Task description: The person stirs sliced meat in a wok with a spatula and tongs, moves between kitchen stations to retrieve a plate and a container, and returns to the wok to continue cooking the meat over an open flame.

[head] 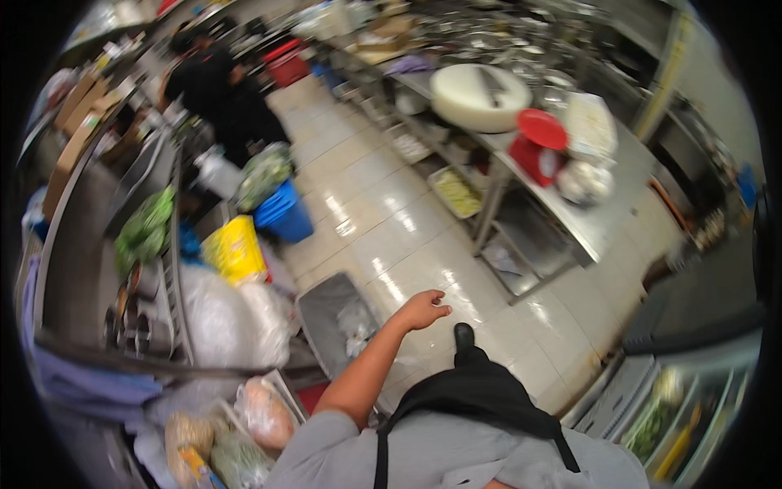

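My left hand hangs over the tiled floor, its fingers loosely curled and apart, with nothing in them. A grey bin with clear plastic inside stands just left of my forearm. My right hand is out of view. Ahead to the right, a steel table holds a thick round white cutting board with a cleaver-like blade lying on it. At the table's near end are a red kitchen scale with a red pan on top, a white package and a plastic bag of pale contents.
A tiled aisle runs ahead. On the left are a steel sink, a yellow bag and a blue bin. Farther up, a person in black stands. An open refrigerated drawer with vegetables is at lower right.
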A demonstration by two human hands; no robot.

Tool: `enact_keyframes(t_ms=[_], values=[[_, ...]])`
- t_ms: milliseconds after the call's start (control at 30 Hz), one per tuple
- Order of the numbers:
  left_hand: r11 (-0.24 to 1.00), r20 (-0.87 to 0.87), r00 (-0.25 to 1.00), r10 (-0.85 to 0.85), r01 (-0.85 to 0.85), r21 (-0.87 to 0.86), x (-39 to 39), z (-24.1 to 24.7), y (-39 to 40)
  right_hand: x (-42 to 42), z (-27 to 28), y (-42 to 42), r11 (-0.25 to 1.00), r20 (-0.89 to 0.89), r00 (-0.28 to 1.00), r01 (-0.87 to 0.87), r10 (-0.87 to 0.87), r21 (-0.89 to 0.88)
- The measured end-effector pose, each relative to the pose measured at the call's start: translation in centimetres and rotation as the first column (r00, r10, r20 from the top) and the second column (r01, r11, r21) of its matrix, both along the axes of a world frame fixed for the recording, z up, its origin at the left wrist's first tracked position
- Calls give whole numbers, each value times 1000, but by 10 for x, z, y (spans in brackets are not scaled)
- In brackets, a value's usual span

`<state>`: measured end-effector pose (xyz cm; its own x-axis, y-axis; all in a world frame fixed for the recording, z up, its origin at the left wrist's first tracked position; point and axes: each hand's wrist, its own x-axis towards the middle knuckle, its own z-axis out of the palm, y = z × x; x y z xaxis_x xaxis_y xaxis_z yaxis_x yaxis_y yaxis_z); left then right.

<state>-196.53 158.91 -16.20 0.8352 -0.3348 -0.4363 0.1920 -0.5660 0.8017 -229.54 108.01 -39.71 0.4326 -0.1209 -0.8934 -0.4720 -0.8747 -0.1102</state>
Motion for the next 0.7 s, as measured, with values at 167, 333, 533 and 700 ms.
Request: enact_keyframes(t_ms=[167,333,533,700], values=[[922,-78,984,163,-123,368,6,-33,80,195,-41,-5,772,41,772,-635,634,27],[856,-132,932,339,-247,455,-24,-75,136,506,-24,55,294,290,215,-919,932,-263],[831,-611,602,514,-170,530,-94,-175,166,753,64,225,791,436,822,27,-365,611],[859,-748,424,512,-259,441,-64,-217,195,806,45,274,899,543,839,-265,36,350]])
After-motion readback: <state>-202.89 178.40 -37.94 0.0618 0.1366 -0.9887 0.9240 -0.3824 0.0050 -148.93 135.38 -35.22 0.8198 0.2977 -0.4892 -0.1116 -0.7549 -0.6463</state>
